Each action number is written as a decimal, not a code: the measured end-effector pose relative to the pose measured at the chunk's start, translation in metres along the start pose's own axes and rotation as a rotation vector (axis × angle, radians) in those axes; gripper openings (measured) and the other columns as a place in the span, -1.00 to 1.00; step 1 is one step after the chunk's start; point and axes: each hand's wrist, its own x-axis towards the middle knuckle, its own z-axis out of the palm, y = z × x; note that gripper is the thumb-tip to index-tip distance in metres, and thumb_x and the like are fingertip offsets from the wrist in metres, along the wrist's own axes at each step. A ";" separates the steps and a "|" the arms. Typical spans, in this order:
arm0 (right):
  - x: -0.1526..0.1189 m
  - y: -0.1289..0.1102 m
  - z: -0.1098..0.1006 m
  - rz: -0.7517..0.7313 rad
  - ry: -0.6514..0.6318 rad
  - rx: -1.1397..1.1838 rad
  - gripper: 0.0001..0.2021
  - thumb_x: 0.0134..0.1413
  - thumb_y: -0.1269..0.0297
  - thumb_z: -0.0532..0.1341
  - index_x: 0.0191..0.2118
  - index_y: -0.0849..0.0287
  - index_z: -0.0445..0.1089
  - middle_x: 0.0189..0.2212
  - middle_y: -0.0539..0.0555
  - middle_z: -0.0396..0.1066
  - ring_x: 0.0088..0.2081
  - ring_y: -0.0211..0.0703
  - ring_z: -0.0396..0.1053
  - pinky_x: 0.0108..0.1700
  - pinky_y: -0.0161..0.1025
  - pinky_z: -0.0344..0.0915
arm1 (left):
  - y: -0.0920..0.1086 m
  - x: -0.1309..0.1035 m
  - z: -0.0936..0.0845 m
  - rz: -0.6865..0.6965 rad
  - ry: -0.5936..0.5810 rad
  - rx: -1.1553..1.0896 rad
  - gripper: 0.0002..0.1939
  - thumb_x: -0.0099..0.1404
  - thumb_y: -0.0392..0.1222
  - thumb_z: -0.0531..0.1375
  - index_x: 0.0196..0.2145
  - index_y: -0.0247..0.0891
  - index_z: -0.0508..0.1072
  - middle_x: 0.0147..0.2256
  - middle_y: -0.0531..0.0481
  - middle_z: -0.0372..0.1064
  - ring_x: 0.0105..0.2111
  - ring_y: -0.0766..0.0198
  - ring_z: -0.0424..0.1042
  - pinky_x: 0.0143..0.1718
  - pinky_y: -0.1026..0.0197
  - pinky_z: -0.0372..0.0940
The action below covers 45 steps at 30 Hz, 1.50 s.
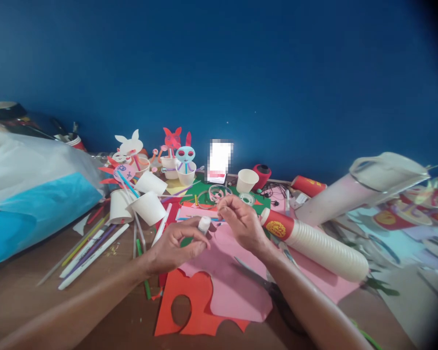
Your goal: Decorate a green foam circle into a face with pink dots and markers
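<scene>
My left hand [177,243] is at the middle of the table, its fingers curled round a small bottle with a white cap [204,224]. To its right and slightly higher, my right hand [239,221] is closed in a pinch; what its fingertips hold, if anything, is too small to make out. Pink paper [237,287] lies below both hands, over orange-red paper with round cut-outs [199,323]. Scissors [253,274] rest on the pink paper, partly hidden by my right forearm.
Paper cups with animal faces [185,154] and a bright phone [219,160] stand at the back. Markers [93,257] and a plastic bag [40,189] are left. Stacked cups [324,248] and a white pitcher [350,189] lie right.
</scene>
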 end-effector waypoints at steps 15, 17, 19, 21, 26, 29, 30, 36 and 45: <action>0.003 -0.009 -0.016 -0.538 -0.022 -0.641 -0.85 0.08 0.44 0.12 -0.25 0.15 0.39 -0.38 0.02 0.44 -0.33 -0.24 0.34 -0.14 -0.16 0.15 | 0.002 0.001 -0.004 0.180 0.084 0.449 -0.82 0.09 -0.37 0.09 -0.47 -0.25 0.50 -0.26 -0.08 0.36 -0.22 0.25 0.34 -0.17 0.18 0.25; 0.002 -0.011 -0.017 -0.563 -0.035 -0.695 -0.85 0.07 0.45 0.11 -0.26 0.15 0.39 -0.38 0.01 0.43 -0.33 -0.26 0.34 -0.10 -0.16 0.12 | 0.003 0.001 -0.003 0.172 0.074 0.470 -0.81 0.10 -0.36 0.08 -0.48 -0.25 0.50 -0.28 -0.09 0.37 -0.23 0.25 0.34 -0.19 0.18 0.26; 0.001 -0.012 -0.017 -0.576 -0.062 -0.753 -0.85 0.08 0.45 0.10 -0.27 0.15 0.38 -0.38 -0.01 0.43 -0.32 -0.27 0.34 -0.05 -0.14 0.08 | 0.003 0.002 -0.003 0.159 0.067 0.486 -0.81 0.11 -0.35 0.07 -0.49 -0.25 0.49 -0.30 -0.09 0.37 -0.24 0.25 0.35 -0.19 0.18 0.26; 0.000 -0.013 -0.017 -0.586 -0.079 -0.804 -0.85 0.10 0.44 0.08 -0.28 0.15 0.37 -0.38 -0.02 0.43 -0.31 -0.28 0.34 -0.01 -0.13 0.04 | 0.004 0.002 -0.002 0.156 0.058 0.492 -0.80 0.11 -0.34 0.07 -0.50 -0.25 0.49 -0.31 -0.08 0.37 -0.25 0.25 0.35 -0.19 0.18 0.26; -0.001 -0.013 -0.017 -0.591 -0.118 -0.890 -0.84 0.11 0.44 0.06 -0.31 0.15 0.37 -0.40 -0.02 0.42 -0.31 -0.28 0.32 0.01 -0.13 0.02 | 0.004 0.002 -0.001 0.152 0.016 0.482 -0.80 0.13 -0.34 0.06 -0.49 -0.27 0.49 -0.27 -0.09 0.37 -0.23 0.25 0.35 -0.18 0.18 0.27; 0.000 -0.013 -0.018 -0.602 -0.139 -0.898 -0.84 0.10 0.45 0.05 -0.32 0.15 0.37 -0.41 -0.02 0.41 -0.33 -0.27 0.32 0.01 -0.11 0.01 | 0.004 0.002 -0.002 0.129 0.017 0.485 -0.80 0.12 -0.33 0.07 -0.49 -0.26 0.49 -0.26 -0.09 0.36 -0.21 0.24 0.34 -0.17 0.17 0.27; 0.000 -0.013 -0.019 -0.601 -0.144 -0.898 -0.83 0.10 0.46 0.05 -0.31 0.15 0.37 -0.42 -0.01 0.41 -0.33 -0.26 0.31 0.01 -0.10 0.02 | 0.004 0.002 -0.002 0.122 0.018 0.489 -0.80 0.12 -0.33 0.07 -0.49 -0.26 0.49 -0.26 -0.08 0.36 -0.21 0.24 0.34 -0.16 0.16 0.27; 0.000 -0.013 -0.018 -0.570 -0.186 -0.895 -0.81 0.10 0.46 0.03 -0.33 0.13 0.37 -0.41 0.01 0.40 -0.34 -0.23 0.30 -0.02 -0.09 0.04 | 0.002 0.003 -0.003 0.157 0.005 0.525 -0.79 0.10 -0.34 0.06 -0.50 -0.25 0.50 -0.29 -0.09 0.37 -0.22 0.20 0.34 -0.18 0.11 0.28; 0.000 -0.007 -0.017 -0.582 -0.173 -0.904 -0.85 0.10 0.44 0.02 -0.36 0.17 0.31 -0.43 0.03 0.37 -0.35 -0.21 0.26 -0.07 -0.12 0.09 | 0.001 0.001 -0.003 0.164 -0.006 0.526 -0.82 0.10 -0.33 0.09 -0.50 -0.24 0.50 -0.32 -0.07 0.37 -0.26 0.23 0.35 -0.20 0.15 0.27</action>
